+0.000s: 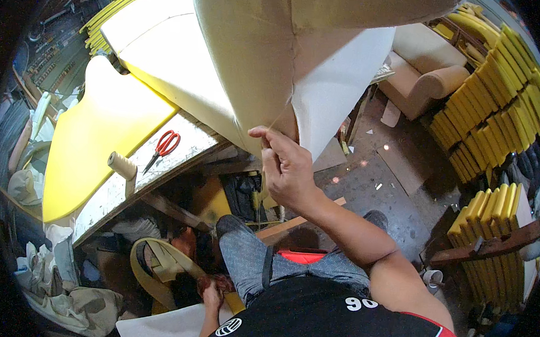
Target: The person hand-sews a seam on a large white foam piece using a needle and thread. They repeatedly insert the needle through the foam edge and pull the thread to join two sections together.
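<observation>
A large padded upholstered piece in pale cream fabric [257, 53] rises in front of me, with a seam running down its middle. My right hand [288, 169] is at the lower end of that seam, its fingers pinched on a fine thread [278, 116] that runs up to the fabric. Whether a needle is in the fingers is too small to tell. Low at the left, beside my thigh, is my left hand [213, 291], dark and blurred, with its fingers not clear. Red-handled scissors [167, 143] and a thread cone [122, 165] are on the bench to the left.
A yellow foam sheet [112, 122] covers part of the worn white bench [184, 128]. Stacks of yellow foam pads [492, 106] stand at the right, near a beige armchair [419, 72]. Curved foam strips [151, 266] and crumpled cloth [77, 307] lie low at the left.
</observation>
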Motion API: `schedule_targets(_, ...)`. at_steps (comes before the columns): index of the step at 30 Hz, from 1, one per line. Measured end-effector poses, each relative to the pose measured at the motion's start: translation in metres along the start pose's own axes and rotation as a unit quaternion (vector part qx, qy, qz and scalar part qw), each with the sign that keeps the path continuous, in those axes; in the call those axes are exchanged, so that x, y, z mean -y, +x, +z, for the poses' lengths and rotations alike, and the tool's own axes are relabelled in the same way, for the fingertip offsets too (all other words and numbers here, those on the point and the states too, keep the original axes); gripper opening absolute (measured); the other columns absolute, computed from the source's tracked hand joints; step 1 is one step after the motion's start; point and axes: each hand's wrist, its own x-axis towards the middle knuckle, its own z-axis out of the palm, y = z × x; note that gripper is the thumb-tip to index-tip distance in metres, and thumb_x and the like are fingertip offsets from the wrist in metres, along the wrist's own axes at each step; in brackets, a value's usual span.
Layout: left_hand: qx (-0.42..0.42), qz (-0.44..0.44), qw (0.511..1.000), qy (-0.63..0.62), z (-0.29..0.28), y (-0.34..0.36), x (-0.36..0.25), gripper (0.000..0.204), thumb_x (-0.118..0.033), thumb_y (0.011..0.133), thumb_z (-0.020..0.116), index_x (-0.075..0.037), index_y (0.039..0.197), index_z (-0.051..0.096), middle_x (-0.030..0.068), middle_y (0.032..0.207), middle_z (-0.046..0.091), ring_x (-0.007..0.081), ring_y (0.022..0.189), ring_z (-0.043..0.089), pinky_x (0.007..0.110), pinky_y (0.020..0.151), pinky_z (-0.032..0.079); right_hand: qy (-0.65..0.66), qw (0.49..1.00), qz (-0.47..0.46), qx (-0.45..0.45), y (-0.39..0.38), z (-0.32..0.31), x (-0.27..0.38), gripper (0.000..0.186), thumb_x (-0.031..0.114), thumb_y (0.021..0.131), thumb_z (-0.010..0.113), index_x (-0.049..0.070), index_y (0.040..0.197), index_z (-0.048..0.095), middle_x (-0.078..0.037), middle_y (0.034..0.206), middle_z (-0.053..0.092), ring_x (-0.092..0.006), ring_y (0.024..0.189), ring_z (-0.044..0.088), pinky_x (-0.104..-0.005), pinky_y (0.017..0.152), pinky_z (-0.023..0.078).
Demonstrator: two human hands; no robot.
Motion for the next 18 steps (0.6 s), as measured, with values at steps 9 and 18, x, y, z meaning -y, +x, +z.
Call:
schedule_targets(9, -0.1, 0.224, 0.969, -0.045, -0.256, 0.127, -0.223, 0.014, -0.001, 0.081, 0.067, -0.003, 0.095, 0.068, 0.0163, 0.087, 0.064, 0.0375, 0.084, 0.064, 0.046, 0.075, 0.053, -0.072, 0.996, 0.045, -0.031, -0.091, -0.06, 0.027, 0.035, 0.01, 0.092, 0.069, 0.001, 0.126, 0.065, -0.016, 0.11, 0.068, -0.0305, 0.088, 0.068, -0.0393, 0.081, 0.055)
schedule_targets(18, -0.13, 0.433, 0.871, -0.192, -0.343, 0.128, -0.375, 0.021, 0.003, 0.076, 0.073, -0.003, 0.096, 0.071, 0.011, 0.091, 0.07, 0.0296, 0.081, 0.067, 0.039, 0.072, 0.055, -0.075, 0.972, -0.005, 0.223, -0.104, -0.055, 0.05, 0.04, 0.01, 0.086, 0.078, 0.003, 0.123, 0.067, -0.015, 0.112, 0.069, -0.0318, 0.104, 0.067, -0.041, 0.089, 0.054)
